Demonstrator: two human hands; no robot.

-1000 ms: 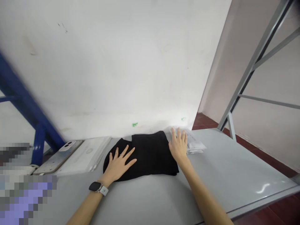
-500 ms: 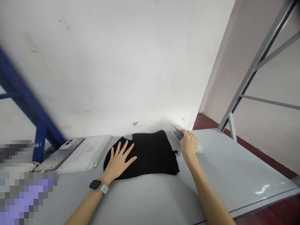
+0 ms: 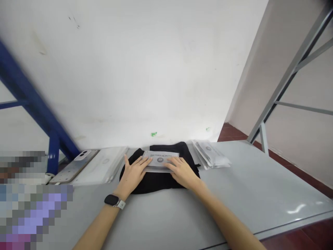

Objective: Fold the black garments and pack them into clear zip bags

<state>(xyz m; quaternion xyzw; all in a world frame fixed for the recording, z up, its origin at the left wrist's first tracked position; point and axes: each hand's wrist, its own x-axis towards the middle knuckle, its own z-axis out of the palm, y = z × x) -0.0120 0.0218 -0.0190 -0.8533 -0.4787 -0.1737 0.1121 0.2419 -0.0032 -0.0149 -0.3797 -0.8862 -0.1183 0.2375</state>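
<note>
The left hand (image 3: 132,174) and the right hand (image 3: 182,172) both lie on a flat grey-white plastic packet (image 3: 160,160), which sits on top of a folded black cloth (image 3: 158,185), perhaps a garment, near the back edge of the grey worktop (image 3: 262,187). The left fingers (image 3: 145,160) are a little spread and press on the left end of the packet, and the right fingers (image 3: 173,164) lie flat on its right part; neither hand is clamped on it, they only press from above. The print on the packet looks upside down from this view and is too small to read with certainty. The step in hand seems to be the placing and squaring of this packet on the black cloth, so the moment appears to call for even pressure from both hands. Just right of the cloth lies a stack of similar packets (image 3: 211,154). To the left are a clear plastic sleeve (image 3: 104,166) and a phone (image 3: 74,166) with its camera side up. A black smartwatch (image 3: 112,200) sits on the left wrist.
</note>
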